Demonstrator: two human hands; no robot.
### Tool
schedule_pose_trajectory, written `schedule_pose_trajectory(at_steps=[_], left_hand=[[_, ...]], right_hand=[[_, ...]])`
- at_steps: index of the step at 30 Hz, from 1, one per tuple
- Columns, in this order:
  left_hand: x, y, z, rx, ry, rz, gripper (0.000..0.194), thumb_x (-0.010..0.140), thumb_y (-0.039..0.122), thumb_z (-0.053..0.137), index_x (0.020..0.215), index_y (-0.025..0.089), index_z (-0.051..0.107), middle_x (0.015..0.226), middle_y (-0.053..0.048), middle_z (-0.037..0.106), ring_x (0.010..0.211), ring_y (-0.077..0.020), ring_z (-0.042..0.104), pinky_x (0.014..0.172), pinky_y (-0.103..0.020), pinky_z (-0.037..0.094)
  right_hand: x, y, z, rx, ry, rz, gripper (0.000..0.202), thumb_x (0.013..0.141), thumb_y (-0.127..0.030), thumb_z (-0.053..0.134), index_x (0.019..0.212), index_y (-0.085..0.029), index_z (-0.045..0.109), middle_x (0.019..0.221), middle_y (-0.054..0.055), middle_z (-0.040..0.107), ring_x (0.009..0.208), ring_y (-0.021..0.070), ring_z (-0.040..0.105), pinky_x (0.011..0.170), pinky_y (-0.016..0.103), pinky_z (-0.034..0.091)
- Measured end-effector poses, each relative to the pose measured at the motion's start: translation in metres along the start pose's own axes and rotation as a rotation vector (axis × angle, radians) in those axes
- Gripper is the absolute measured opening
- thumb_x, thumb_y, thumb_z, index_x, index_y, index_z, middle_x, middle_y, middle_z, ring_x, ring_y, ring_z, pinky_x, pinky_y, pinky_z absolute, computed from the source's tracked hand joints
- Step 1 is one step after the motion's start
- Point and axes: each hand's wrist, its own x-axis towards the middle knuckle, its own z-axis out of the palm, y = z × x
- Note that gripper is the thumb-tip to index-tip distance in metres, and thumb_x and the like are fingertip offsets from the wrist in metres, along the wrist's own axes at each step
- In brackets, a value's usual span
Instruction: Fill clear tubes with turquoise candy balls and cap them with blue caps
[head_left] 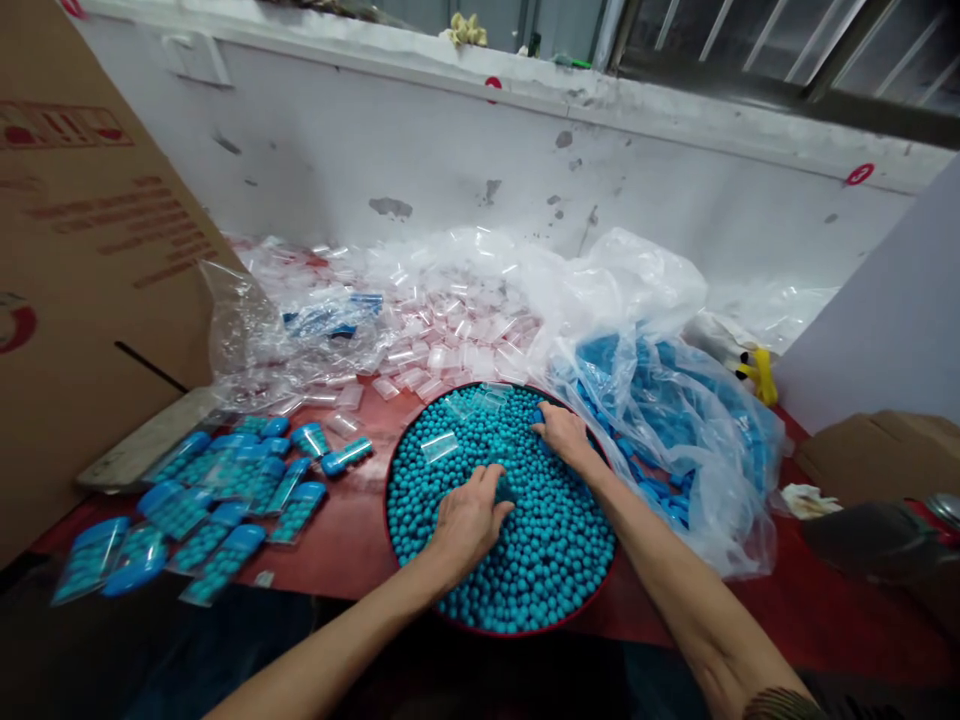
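A round tub with a red rim (517, 633) is filled with small teal balls (525, 560). My left hand (466, 520) is over the middle of the balls, its thumb and fingers curled around a small clear container (504, 488) that is mostly hidden and has teal showing through it. Near the tub's far right side, my right hand (566, 437) pinches a blue cap (538, 416), partly covered by the fingers. An empty clear container (439, 447) lies on the balls to the left, with a few more near the far rim.
Filled, blue-capped containers (225, 480) lie in a group on the red table (352, 530) at left. Behind the tub are heaped clear containers (450, 340). A plastic bag of blue caps (660, 400) sits at right. A cardboard box (90, 250) stands far left.
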Motion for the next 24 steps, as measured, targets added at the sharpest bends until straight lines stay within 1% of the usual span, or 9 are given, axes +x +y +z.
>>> schedule_pose_trajectory(at_steps=[4, 7, 10, 12, 14, 16, 17, 21, 24], left_hand=[[0.009, -0.007, 0.007, -0.001, -0.011, -0.042, 0.03, 0.075, 0.027, 0.049, 0.105, 0.022, 0.044, 0.098, -0.005, 0.056, 0.085, -0.0193, 0.056, 0.072, -0.029, 0.04], [0.01, -0.01, 0.007, 0.024, 0.007, -0.025, 0.023, 0.076, 0.029, 0.049, 0.098, 0.023, 0.048, 0.093, -0.004, 0.054, 0.084, -0.0182, 0.054, 0.073, -0.028, 0.039], [0.01, -0.008, 0.008, 0.039, 0.02, -0.028, 0.017, 0.075, 0.03, 0.05, 0.091, 0.022, 0.049, 0.089, -0.003, 0.051, 0.082, -0.0174, 0.052, 0.071, -0.027, 0.039], [0.01, -0.009, 0.007, 0.021, 0.019, -0.034, 0.015, 0.074, 0.028, 0.05, 0.088, 0.021, 0.049, 0.088, -0.003, 0.052, 0.08, -0.0166, 0.053, 0.07, -0.026, 0.039], [0.01, -0.011, 0.006, -0.011, 0.014, -0.047, 0.014, 0.075, 0.026, 0.048, 0.088, 0.02, 0.047, 0.084, -0.003, 0.054, 0.076, -0.0161, 0.054, 0.068, -0.026, 0.039], [0.01, -0.013, 0.005, -0.035, -0.003, -0.061, 0.016, 0.076, 0.026, 0.047, 0.091, 0.019, 0.046, 0.078, -0.002, 0.056, 0.072, -0.0166, 0.055, 0.066, -0.026, 0.039], [0.01, -0.013, 0.005, -0.048, -0.017, -0.06, 0.018, 0.077, 0.026, 0.046, 0.093, 0.02, 0.046, 0.077, -0.003, 0.057, 0.072, -0.0172, 0.056, 0.066, -0.027, 0.039], [0.01, -0.011, 0.005, -0.146, -0.045, -0.009, 0.025, 0.078, 0.026, 0.044, 0.102, 0.022, 0.047, 0.084, -0.004, 0.06, 0.08, -0.0183, 0.056, 0.071, -0.028, 0.038], [0.012, -0.011, 0.006, -0.239, -0.043, -0.002, 0.02, 0.077, 0.025, 0.042, 0.095, 0.02, 0.049, 0.078, -0.003, 0.058, 0.074, -0.0169, 0.054, 0.07, -0.027, 0.038]], right_hand=[[-0.013, 0.01, -0.004, 0.008, -0.013, -0.053, 0.029, 0.077, -0.029, 0.053, 0.105, -0.021, 0.054, 0.099, 0.006, 0.061, 0.095, 0.0198, 0.053, 0.078, 0.028, 0.037], [-0.034, 0.015, -0.003, 0.026, 0.064, -0.142, 0.025, 0.079, -0.027, 0.05, 0.102, -0.019, 0.056, 0.096, 0.007, 0.061, 0.095, 0.0203, 0.051, 0.081, 0.03, 0.036], [-0.061, 0.012, 0.004, 0.091, 0.157, -0.241, 0.028, 0.083, -0.027, 0.044, 0.109, -0.018, 0.052, 0.097, 0.008, 0.06, 0.093, 0.0195, 0.052, 0.08, 0.03, 0.038], [-0.078, 0.008, 0.009, 0.101, 0.125, -0.282, 0.03, 0.084, -0.029, 0.041, 0.112, -0.019, 0.049, 0.095, 0.007, 0.06, 0.086, 0.0185, 0.055, 0.073, 0.028, 0.042], [-0.09, 0.007, 0.013, 0.062, 0.027, -0.278, 0.026, 0.084, -0.028, 0.041, 0.106, -0.02, 0.053, 0.088, 0.007, 0.06, 0.079, 0.0188, 0.057, 0.067, 0.028, 0.043], [-0.094, 0.009, 0.014, 0.067, -0.043, -0.248, 0.023, 0.083, -0.023, 0.041, 0.1, -0.018, 0.056, 0.085, 0.008, 0.061, 0.079, 0.0199, 0.058, 0.068, 0.03, 0.044], [-0.094, 0.01, 0.012, 0.116, -0.047, -0.239, 0.024, 0.082, -0.02, 0.041, 0.101, -0.017, 0.055, 0.089, 0.009, 0.061, 0.083, 0.0204, 0.057, 0.072, 0.031, 0.044], [-0.087, 0.002, 0.002, 0.461, 0.049, -0.307, 0.036, 0.08, -0.017, 0.041, 0.116, -0.015, 0.048, 0.11, 0.01, 0.056, 0.102, 0.0188, 0.052, 0.088, 0.034, 0.039], [-0.085, -0.012, -0.001, 0.559, 0.058, -0.359, 0.033, 0.079, -0.017, 0.044, 0.111, -0.016, 0.053, 0.107, 0.009, 0.059, 0.099, 0.0185, 0.054, 0.087, 0.034, 0.04]])
